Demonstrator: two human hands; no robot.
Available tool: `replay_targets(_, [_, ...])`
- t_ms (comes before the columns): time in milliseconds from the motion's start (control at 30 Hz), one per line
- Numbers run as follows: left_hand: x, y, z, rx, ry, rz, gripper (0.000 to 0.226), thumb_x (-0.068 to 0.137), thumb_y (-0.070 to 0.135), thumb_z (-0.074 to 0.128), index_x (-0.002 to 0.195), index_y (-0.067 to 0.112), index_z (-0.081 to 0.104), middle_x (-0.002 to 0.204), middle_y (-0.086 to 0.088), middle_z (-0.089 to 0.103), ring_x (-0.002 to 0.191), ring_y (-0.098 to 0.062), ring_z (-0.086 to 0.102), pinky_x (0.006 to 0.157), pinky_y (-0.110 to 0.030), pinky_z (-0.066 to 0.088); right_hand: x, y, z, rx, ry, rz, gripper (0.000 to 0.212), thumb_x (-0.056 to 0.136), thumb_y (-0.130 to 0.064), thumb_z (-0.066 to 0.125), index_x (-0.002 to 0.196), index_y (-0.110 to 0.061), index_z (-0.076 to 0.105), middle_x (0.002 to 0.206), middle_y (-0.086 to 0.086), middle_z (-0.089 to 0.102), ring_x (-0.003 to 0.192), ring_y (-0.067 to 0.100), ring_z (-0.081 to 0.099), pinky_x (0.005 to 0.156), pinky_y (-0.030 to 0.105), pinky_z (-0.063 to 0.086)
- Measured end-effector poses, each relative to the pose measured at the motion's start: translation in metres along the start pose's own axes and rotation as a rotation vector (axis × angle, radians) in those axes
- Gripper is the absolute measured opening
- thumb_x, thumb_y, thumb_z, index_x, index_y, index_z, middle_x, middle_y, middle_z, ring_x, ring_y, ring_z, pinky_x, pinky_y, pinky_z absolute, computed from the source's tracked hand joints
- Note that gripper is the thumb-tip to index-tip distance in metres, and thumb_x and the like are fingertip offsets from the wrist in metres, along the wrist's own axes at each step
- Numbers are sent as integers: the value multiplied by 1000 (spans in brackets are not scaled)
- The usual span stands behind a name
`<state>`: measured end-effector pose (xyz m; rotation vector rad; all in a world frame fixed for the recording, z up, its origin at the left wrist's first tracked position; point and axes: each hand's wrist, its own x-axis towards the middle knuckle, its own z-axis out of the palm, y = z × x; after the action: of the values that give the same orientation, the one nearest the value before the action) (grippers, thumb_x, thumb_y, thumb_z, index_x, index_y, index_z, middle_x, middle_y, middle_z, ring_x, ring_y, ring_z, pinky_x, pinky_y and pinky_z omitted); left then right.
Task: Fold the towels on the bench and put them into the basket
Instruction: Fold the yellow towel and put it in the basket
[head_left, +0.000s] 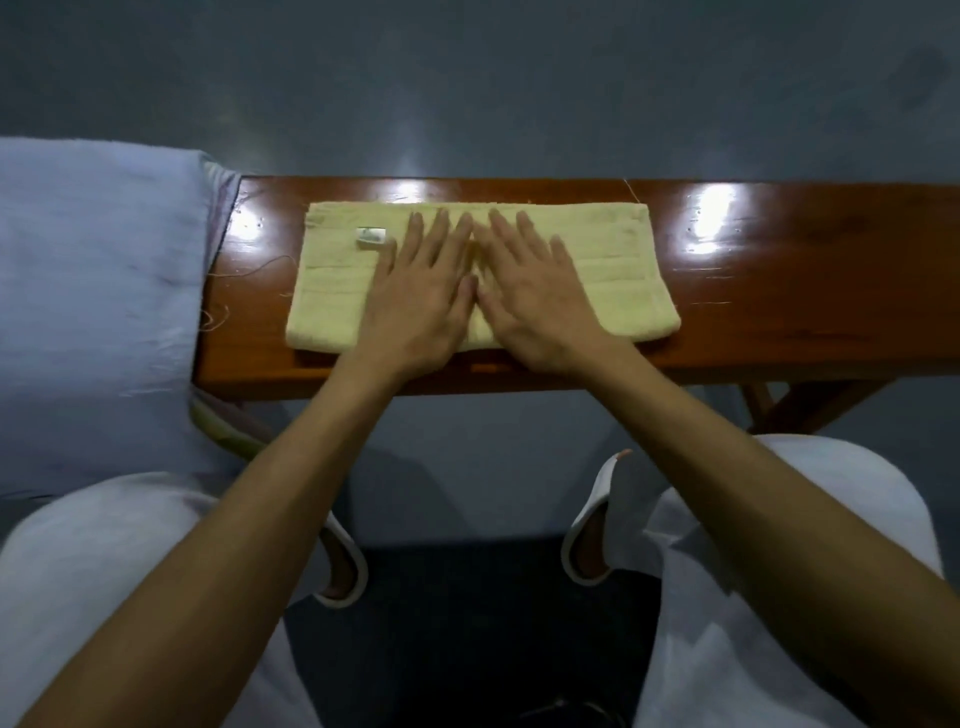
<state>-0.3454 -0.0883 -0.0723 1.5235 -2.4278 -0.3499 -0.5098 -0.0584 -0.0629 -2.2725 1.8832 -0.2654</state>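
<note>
Head camera: a blue cloth (93, 270) hangs left of the hands. The left hand (421, 291) and right hand (540, 301) press flat, fingers straight, side by side on the folded yellow towel (337, 291) under them on the bench (779, 291).

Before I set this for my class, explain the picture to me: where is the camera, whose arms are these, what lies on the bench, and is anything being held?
There is no machine here. One camera sits on a person's head and looks down, so the two bare arms are the wearer's own. The left hand and right hand lie flat, side by side, fingers straight, on a yellow towel. The towel lies folded into a long strip on a glossy wooden bench, with a small label near its left end. Neither hand grips anything; they only press on the towel. A pale blue cloth covers the bench's left end. No basket is in view.
</note>
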Motion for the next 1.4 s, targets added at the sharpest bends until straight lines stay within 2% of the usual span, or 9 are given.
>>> replay_targets(233, [-5, -31, -1, 199, -60, -99, 73, 104, 66, 10, 165, 30, -5, 173, -2, -9, 159, -24, -11, 128, -52, -4, -7, 38, 0, -119, -69, 64, 69, 104, -60, 11, 164, -29, -5, 172, 0, -11, 158, 22, -14, 127, 54, -6])
replay_targets(367, [-17, -58, -14, 195, -51, -162, 67, 108, 58, 10, 165, 27, -9, 173, -3, -11, 158, -22, -13, 127, -49, -6, -14, 72, -8, -118, -79, 203, 72, 104, -60, 10, 164, -24, -11, 171, 0, -16, 157, 21, -18, 127, 55, -6])
replay_targets(767, [-37, -51, -19, 111, -52, -228, 66, 109, 51, 19, 166, 22, -1, 173, -5, -5, 159, -24, -7, 127, -58, 3, -28, 71, -11, -80, -62, 150, 73, 107, -56, 17, 164, -15, -2, 172, 2, -8, 158, 21, -14, 127, 52, -8])
replay_targets(900, [-37, -35, -30, -119, 135, -294, 68, 105, 48, 47, 162, 18, 24, 171, -9, 13, 158, -31, 12, 125, -58, 19, -34, 65, -21, 61, 199, 155, 62, 104, -44, 44, 156, -10, 37, 167, 9, 27, 156, 29, 19, 126, 55, 14])
replay_targets(1000, [-41, -21, -35, -92, 273, -256, 66, 99, 42, 60, 153, 14, 37, 163, -12, 30, 150, -32, 29, 121, -54, 32, -39, 70, -34, 109, 402, 277, 52, 95, -40, 62, 136, -9, 54, 141, 12, 53, 130, 28, 48, 109, 49, 44])
replay_targets(1133, [-45, -8, -28, 3, 123, -183, 68, 100, 50, 54, 156, 14, 36, 164, -13, 30, 151, -33, 25, 123, -51, 25, -37, 83, -40, 99, 295, 636, 60, 85, -62, 66, 117, -12, 58, 120, 8, 60, 111, 27, 57, 93, 46, 53])
replay_targets(1200, [-45, -7, -18, 70, 26, -168, 72, 102, 56, 44, 159, 15, 28, 168, -14, 21, 156, -34, 15, 126, -53, 16, -34, 83, -38, 81, 265, 660, 66, 78, -76, 61, 104, -15, 63, 109, 4, 66, 102, 27, 64, 89, 51, 56])
replay_targets(1300, [-42, -6, -7, 123, 12, -140, 72, 104, 59, 33, 161, 16, 24, 169, -15, 18, 157, -36, 11, 126, -57, 13, -28, 81, -37, 158, 236, 649, 46, 83, -61, 72, 94, -19, 60, 103, 0, 67, 99, 26, 67, 87, 50, 58])
replay_targets(1400, [-39, -2, -1, 141, 20, -143, 73, 104, 61, 28, 162, 17, 21, 170, -15, 15, 157, -36, 10, 126, -59, 12, -25, 82, -40, 266, 189, 632, 26, 94, -39, 71, 105, -16, 66, 100, -3, 63, 98, 24, 68, 85, 44, 60])
